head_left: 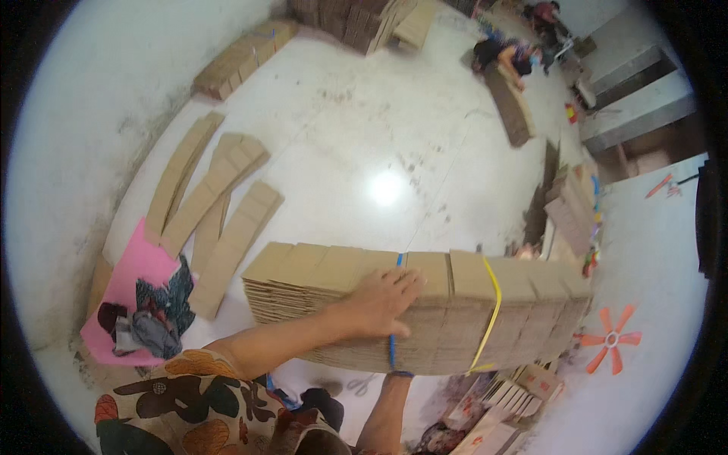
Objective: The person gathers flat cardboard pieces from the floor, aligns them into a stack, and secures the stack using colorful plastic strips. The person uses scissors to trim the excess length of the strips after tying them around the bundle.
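On the near side of the cardboard bundle (523,318), a sleeve of the patterned shirt (189,409) ends above the person's left elbow, and the right forearm (385,413) reaches up to the bundle's near edge, a dark band (402,373) at its wrist. The right hand is hidden by the bundle, so I cannot tell how its fingers stand or what they hold. A pair of scissors (361,385) lies just below the bundle, left of that forearm.

The bundle is a long stack of folded brown cardboard directly in front of the person. A blue strap (393,353) crosses it near the middle, and a yellow strap (497,303) crosses it further right. The left hand (383,299) lies over the bundle at the blue strap, fingers loosely spread and not closed around anything.

Left of the bundle, dark clothes (155,334) lie on a pink sheet (136,269), with long cardboard strips (239,227) overlapping next to it. Right of the bundle, an orange flower shape (611,339) is on the white wall.

Well beyond the bundle, toward the right, a co-worker (504,57) bends over another cardboard stack (509,106). Far beyond it, more cardboard piles (349,23) stand.
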`<state>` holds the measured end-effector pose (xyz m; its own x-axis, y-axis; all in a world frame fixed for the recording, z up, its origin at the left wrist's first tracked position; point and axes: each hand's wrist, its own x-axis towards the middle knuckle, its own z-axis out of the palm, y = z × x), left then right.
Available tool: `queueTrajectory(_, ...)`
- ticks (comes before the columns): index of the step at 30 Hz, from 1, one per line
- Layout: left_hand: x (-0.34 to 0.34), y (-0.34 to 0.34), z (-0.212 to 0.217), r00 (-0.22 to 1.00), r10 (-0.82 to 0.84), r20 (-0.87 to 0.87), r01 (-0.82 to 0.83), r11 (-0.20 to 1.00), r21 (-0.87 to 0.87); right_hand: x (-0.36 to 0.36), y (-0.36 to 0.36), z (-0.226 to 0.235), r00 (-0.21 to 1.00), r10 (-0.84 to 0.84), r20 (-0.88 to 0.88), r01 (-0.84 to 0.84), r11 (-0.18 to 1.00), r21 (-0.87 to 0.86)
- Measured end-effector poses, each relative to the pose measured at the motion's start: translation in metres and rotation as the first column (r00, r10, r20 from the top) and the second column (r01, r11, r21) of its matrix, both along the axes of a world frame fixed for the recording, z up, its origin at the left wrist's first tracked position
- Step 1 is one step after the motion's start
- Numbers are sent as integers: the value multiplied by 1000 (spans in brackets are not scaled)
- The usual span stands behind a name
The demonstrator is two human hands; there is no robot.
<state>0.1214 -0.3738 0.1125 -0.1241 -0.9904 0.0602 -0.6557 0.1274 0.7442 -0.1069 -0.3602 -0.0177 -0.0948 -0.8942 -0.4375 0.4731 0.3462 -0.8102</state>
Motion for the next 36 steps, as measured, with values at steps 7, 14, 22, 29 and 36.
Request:
queueTrajectory(7, 86, -37, 61, 953, 161, 257, -60, 930, -362, 113, -59, 22, 974, 209, 83, -218, 968, 126)
queueTrajectory(14, 220, -79, 75, 806, 392, 443, -305, 917, -257, 183, -141, 24, 919, 377, 111, -393, 870, 298)
queueTrajectory(22, 379, -122, 76, 532, 604, 594, -633, 749, -195, 349, -252, 30, 758, 646, 91, -633, 694, 343)
queueTrajectory(29, 554, -151, 43, 624, 679, 387, -778, 583, 234, 596, -281, 4, 563, 800, 208, -814, 492, 309)
queueTrajectory(36, 738, -170, -9, 422, 822, 383, -903, 344, 257, 808, -303, -29, 317, 929, 192, -946, 294, 138)
